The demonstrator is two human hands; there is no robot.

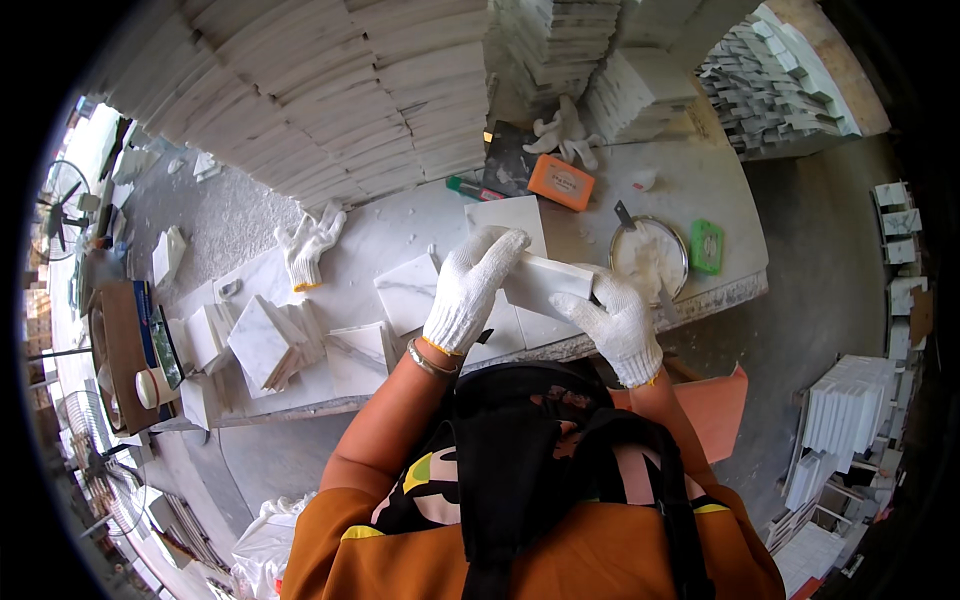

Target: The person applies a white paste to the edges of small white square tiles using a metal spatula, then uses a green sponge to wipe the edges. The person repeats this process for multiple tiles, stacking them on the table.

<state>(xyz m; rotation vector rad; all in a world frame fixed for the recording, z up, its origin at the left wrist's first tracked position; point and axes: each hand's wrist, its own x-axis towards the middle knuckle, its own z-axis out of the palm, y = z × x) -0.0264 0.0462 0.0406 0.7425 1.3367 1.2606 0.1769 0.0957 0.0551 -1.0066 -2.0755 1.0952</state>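
Between my two gloved hands a white marble tile (548, 283) is held up over the worktable, its edge facing me. My left hand (470, 285), in a white knit glove, grips its left end. At the opposite end, the thumb and fingers of my right hand (617, 322), gloved the same way, close on it. Under and behind lie other marble tiles, one (510, 218) just beyond the held one and another grey-veined tile (408, 292) left of my left hand. A round metal bowl (678, 289) of whitish paste with a putty knife (625, 216) sits beyond my right hand.
Tall stacks of tiles (330, 90) rise behind the worktable (385, 225). An orange box (561, 182), a green box (706, 247) and a loose glove (310, 245) lie on it. More tiles (270, 342) stand at left; further stacks (848, 405) are on the right floor.
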